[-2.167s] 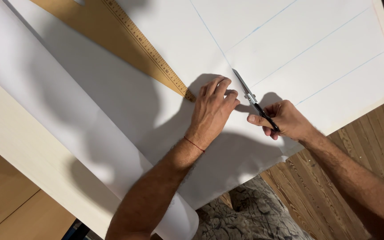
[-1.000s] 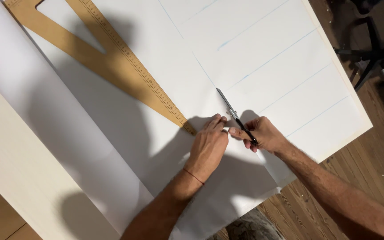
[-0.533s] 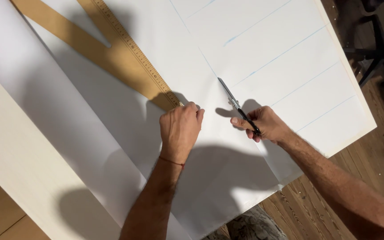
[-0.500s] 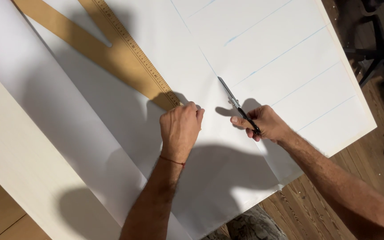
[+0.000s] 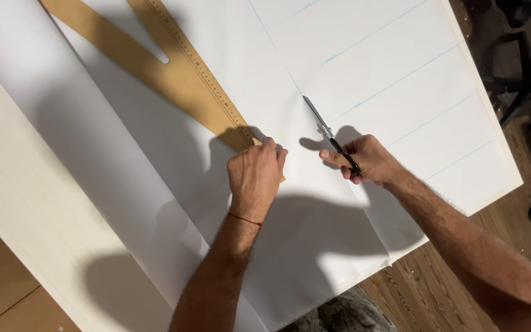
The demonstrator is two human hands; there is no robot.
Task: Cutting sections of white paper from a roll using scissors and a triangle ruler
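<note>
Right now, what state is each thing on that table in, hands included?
Scissors: held in the right hand, blades nearly shut, tips on a blue line.
Right hand: closed on the scissor handles.
Left hand: pressing on the wooden ruler's end.
Wooden ruler: lying flat on the paper.
White paper: spread flat, marked with blue lines.

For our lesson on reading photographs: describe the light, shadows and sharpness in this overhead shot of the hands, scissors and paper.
Head view: warm, hard light; the left hand and right hand throw dark, crisp-edged shadows across the white paper; the scissors cast a small shadow beside their blades; no glare on the wooden ruler; focus sharp throughout, the floor at the right dim.
</note>
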